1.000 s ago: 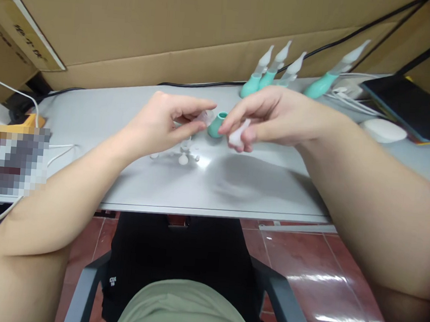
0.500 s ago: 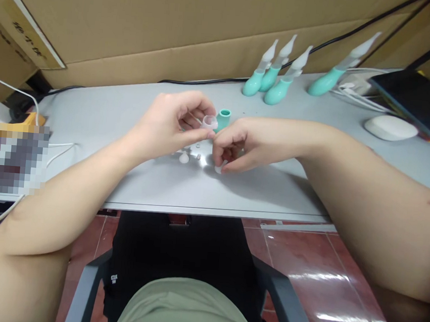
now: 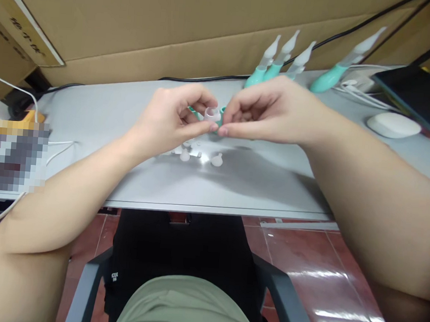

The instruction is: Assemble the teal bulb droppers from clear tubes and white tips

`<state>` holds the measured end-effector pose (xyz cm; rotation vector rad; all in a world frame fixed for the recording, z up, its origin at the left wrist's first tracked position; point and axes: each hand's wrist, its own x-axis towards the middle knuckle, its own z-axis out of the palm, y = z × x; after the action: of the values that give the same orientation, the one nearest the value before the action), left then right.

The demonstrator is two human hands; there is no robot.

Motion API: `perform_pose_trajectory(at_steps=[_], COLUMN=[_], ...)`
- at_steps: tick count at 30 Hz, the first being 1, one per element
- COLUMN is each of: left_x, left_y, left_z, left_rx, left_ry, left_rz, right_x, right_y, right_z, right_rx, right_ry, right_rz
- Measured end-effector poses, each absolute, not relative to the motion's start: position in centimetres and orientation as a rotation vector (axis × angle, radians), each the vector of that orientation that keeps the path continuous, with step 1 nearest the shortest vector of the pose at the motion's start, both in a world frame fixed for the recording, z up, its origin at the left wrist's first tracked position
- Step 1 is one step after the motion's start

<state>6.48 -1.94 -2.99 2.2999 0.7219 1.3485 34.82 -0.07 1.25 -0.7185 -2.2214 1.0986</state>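
Observation:
My left hand (image 3: 189, 110) is closed around a short clear plastic tube (image 3: 211, 115), its round opening facing up. Close against it, my right hand (image 3: 254, 112) has its fingers curled and its thumb by the tube's edge; what the fingertips grip, if anything, is hidden. A teal bulb (image 3: 222, 113) shows partly between tube and right fingers. Behind the left fingers is another bit of teal (image 3: 194, 111). On the table below lie a white cap-like piece with a small stem (image 3: 217, 160), a similar white piece (image 3: 184, 154) and several tiny clear bits.
Several teal bulbs with white pointed nozzles, one nasal aspirator (image 3: 329, 79) among them, stand or lean at the back right. A white mouse-shaped object (image 3: 393, 125) lies near a dark folder (image 3: 421, 100). White cables (image 3: 61, 149) run along the left; cardboard (image 3: 154, 32) walls the back.
My right hand has left the white piece on the table and moved up and back to the clear tube. My left hand has hardly moved, still holding the tube.

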Motion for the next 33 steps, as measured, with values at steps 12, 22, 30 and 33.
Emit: perform_pose_trajectory(at_steps=[12,22,30,33], left_x=[6.2,6.4,5.8,5.9], left_y=[0.2,1.2,1.4,1.1], left_z=[-4.8,-5.4,-5.0,-4.4], left_rx=[2.323,2.177,2.066,2.035], left_ry=[0.826,0.868,0.801,0.839], left_rz=[1.465,1.494,1.494,1.437], right_x=[32.0,30.8,31.5,32.0], right_y=[-1.0,-1.4,-0.4,0.2], right_z=[-0.6,-1.0,-1.5,-1.5], right_rx=[-0.693,-0.716,-0.591,-0.519], right_ry=[-1.796,-1.742,-1.931,-1.976], right_rz=[0.907,0.969,0.880,0.996])
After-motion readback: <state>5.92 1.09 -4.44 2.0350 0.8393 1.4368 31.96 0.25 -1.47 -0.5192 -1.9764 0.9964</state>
